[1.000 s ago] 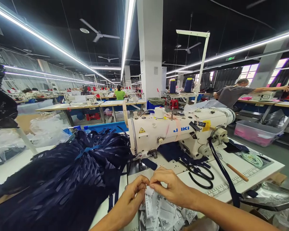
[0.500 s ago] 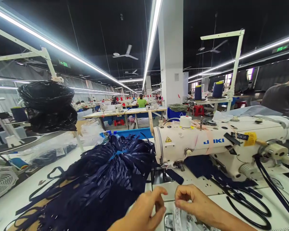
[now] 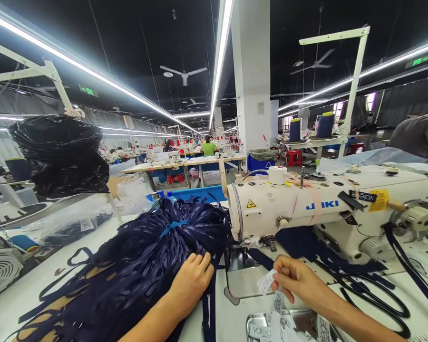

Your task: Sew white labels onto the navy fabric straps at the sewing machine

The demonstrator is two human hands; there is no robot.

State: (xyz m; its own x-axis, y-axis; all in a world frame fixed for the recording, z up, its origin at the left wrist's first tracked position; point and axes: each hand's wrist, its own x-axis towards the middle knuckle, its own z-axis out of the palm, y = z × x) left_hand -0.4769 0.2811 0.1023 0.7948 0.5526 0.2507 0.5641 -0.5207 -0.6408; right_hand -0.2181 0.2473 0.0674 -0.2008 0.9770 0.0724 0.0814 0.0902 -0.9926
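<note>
My right hand (image 3: 296,280) pinches a white label (image 3: 267,282) with dark printed letters, in front of the sewing machine's needle area. More printed label tape (image 3: 277,304) trails down from there to a metal tray (image 3: 251,320) holding several labels. My left hand (image 3: 194,278) lies at the right side of a big bundle of navy straps (image 3: 142,251), its fingers curled onto them. A blue tie (image 3: 174,227) gathers the bundle at its top. Navy strap lengths (image 3: 209,313) hang below my left hand.
The white sewing machine (image 3: 288,202) stands behind my hands. Large black-handled scissors (image 3: 381,297) lie at the right, beside navy fabric scraps (image 3: 306,244). A black plastic bag (image 3: 60,154) covers something at the left. Thread cones (image 3: 324,126) stand on a rack. A co-worker (image 3: 413,133) is at far right.
My left hand has moved left and away from my right hand, onto the navy straps. The right hand has risen slightly, lifting a white label and its tape out above the tray.
</note>
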